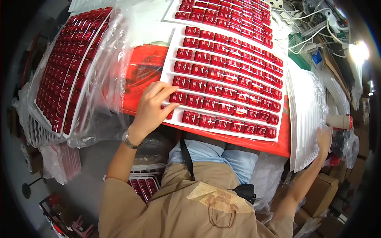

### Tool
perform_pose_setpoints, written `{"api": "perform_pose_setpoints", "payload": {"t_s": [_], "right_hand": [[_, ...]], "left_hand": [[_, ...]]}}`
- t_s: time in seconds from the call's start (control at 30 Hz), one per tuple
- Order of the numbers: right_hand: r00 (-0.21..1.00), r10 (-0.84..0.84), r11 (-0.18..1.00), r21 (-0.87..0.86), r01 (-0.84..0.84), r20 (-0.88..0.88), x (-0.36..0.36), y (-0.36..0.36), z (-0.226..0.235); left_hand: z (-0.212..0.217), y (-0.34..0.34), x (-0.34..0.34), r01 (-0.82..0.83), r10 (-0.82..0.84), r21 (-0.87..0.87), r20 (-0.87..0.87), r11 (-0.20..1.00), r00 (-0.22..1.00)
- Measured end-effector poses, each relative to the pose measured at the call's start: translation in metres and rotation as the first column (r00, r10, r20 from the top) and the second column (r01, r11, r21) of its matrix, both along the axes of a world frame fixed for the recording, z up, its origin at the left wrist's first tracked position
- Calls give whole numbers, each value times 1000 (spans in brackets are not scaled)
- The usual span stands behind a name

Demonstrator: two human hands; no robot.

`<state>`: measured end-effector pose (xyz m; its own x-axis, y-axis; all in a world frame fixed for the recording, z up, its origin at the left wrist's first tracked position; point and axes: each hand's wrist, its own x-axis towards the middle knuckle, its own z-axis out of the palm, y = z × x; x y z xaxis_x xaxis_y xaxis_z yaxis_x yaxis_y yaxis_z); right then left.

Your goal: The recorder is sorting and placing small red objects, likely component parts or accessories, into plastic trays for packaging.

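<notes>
Left hand [152,105] lies open, fingers spread on the white tray [168,65] of red pieces [222,85]; right hand [324,139] probably flat on the empty tray stack [303,115]. Press evenly.

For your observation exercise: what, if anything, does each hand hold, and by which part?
The left hand lies flat on the near-left corner of the white plastic tray of small red rectangular pieces, no closed grip. The right hand rests on the stack of white ribbed trays, at its near edge.

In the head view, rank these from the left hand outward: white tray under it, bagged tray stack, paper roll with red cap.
From the left hand:
1. White tray, touched by its fingers.
2. Bagged tray stack, to the left.
3. Paper roll with red cap, far right, near the right hand.
</notes>
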<state>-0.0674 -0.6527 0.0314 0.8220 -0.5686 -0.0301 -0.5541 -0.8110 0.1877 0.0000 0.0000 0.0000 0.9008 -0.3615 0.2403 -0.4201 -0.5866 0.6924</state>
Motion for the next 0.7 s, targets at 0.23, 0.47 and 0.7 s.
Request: {"api": "perform_pose_setpoints", "payload": {"t_s": [0.23,0.47,0.7], "right_hand": [[959,83,986,120,-120,271,-5,9,-14],[972,209,976,-94,-199,109,8,-1,0],[704,21,598,555,-578,710,49,157,26]], "left_hand": [[8,22,-16,53,-47,133,-43,990,998],[13,14,-23,-105,106,-33,26,994,994],[5,-58,-45,-90,46,-451,-107,888,993]]}}
